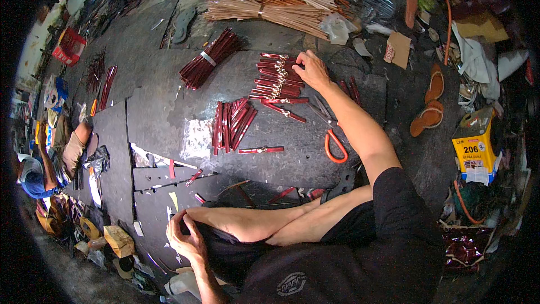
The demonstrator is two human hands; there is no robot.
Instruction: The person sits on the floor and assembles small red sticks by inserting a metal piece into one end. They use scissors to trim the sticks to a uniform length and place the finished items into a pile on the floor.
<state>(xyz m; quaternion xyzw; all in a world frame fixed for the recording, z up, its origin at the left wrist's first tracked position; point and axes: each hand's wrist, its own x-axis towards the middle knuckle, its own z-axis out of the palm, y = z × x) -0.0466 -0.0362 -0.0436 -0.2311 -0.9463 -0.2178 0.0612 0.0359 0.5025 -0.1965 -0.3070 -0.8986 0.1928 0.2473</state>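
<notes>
A row of dark red strips with small metal fittings (280, 84) lies across the dark work surface. At the far right end of this row is my right hand (313, 71), its fingers bent and closed around the end of a strip. My left hand (188, 239) rests by my left knee, loosely curved with fingers apart and nothing visible in it. Plain red strips (234, 126) lie in a pile nearer me, and a single strip with a fitting (261, 150) lies in front of them. Orange-handled scissors (336, 146) are beneath my right forearm.
A tied bundle of dark red strips (209, 59) lies farther left. Tan strips in a large bundle (269, 5) lie at the back. Orange-brown sandals (430, 114) and a yellow can (473, 147) stand on the right. Another person (53, 163) sits at far left.
</notes>
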